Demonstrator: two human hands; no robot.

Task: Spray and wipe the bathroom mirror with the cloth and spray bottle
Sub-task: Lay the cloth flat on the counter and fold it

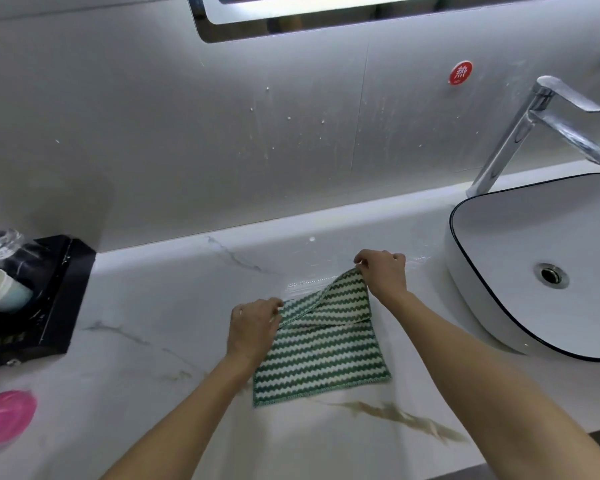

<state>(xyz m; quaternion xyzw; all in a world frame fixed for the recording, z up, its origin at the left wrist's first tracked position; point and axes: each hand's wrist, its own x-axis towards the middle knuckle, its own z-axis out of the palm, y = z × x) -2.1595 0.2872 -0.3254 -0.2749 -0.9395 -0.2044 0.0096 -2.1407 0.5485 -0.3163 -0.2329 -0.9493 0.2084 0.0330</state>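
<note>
Scene was evenly and fairly brightly lit, coolest and strongest from the lit band along the mirror [326, 15] at top. That band glared as a dotted streak on the wet countertop [153, 306]; shadows were soft. Wide-angle bending curved the edges, and the pink disc [6, 417] lower left was smeared.

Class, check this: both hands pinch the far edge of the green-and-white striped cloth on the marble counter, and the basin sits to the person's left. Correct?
Not quite. The head view shows the basin on the person's right, not left. The rest holds: the left hand and right hand pinch the far edge of the striped cloth on the counter.
</note>
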